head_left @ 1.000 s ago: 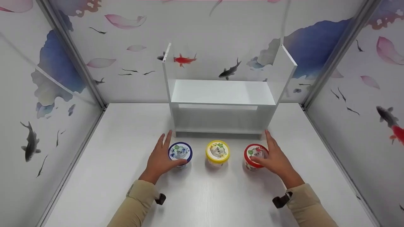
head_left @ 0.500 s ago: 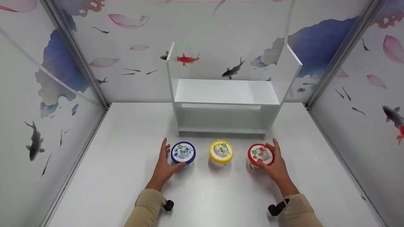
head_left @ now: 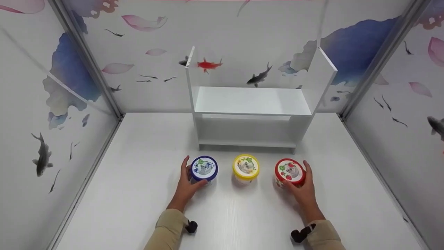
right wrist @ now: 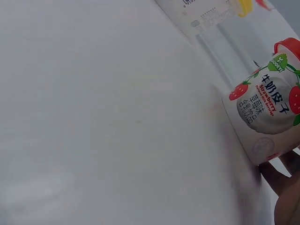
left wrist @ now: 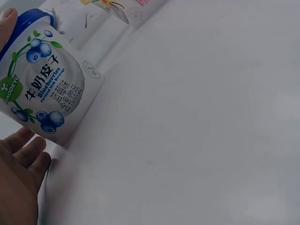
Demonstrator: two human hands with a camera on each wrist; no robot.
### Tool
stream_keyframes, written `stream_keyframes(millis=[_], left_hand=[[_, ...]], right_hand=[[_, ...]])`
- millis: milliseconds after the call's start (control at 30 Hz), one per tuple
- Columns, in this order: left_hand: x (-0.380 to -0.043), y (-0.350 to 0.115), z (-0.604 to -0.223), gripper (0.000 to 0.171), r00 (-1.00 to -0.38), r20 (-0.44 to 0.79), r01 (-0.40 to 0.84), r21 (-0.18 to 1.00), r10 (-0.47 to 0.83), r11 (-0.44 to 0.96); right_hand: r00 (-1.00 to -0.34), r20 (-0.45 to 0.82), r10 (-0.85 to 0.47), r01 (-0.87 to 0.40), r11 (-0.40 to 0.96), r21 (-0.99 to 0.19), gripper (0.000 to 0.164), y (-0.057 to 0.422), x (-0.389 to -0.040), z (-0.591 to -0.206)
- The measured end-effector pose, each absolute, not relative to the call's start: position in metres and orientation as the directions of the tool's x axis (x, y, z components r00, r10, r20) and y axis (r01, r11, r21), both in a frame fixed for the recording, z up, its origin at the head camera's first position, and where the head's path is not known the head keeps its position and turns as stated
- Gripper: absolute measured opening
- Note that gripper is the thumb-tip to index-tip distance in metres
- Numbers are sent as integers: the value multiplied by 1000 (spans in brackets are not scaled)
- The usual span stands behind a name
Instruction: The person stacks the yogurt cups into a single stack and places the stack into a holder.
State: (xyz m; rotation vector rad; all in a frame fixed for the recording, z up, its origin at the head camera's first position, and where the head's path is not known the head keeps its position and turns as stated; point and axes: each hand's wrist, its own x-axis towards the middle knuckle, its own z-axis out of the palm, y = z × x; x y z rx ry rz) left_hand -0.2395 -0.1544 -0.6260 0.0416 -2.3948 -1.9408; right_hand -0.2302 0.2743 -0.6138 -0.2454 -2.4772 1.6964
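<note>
In the head view three lidded milk drink cups stand in a row on the white table. My left hand [head_left: 188, 185] holds the blue-lidded blueberry cup [head_left: 204, 168], thumb at its front rim and fingers along its left side. Its printed blueberries show on the cup wall [left wrist: 49, 86] in the left wrist view. At the right, my right hand [head_left: 305, 189] grips the red-lidded strawberry cup [head_left: 290, 171], thumb in front, fingers on the far right side. The strawberry label [right wrist: 269, 101] shows in the right wrist view. Between them stands the yellow-lidded cup [head_left: 246, 167], untouched.
Just behind the cups stands a white two-level shelf [head_left: 253, 100] with upright side panels. White walls [head_left: 156, 93] printed with fish and petals enclose the table [head_left: 229, 215] at the back and both sides.
Both hands have drawn back slightly and closed in around the blueberry and strawberry cups. The whole head view has shifted a little, and the cups stay in their row.
</note>
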Motion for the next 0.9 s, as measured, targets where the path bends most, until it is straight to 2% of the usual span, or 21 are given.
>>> stream_keyframes(millis=[167,500,767,900], left_hand=[[-238,-154,-631,117,-998,41,28,978,-57,208],[-240,-156,-635,112,-996,77,67,977,-44,201],[-241,-153,-635,108,-996,80,66,969,-50,238],[-240,-154,-637,105,-994,93,75,961,-56,265]], right_hand=[[-975,-31,221,100,305,-947,118,273,-229,-617],[-973,-39,229,109,301,-948,117,269,-231,-613],[-976,38,214,36,329,-944,107,261,-240,-599],[-978,55,201,14,329,-944,109,255,-243,-591]])
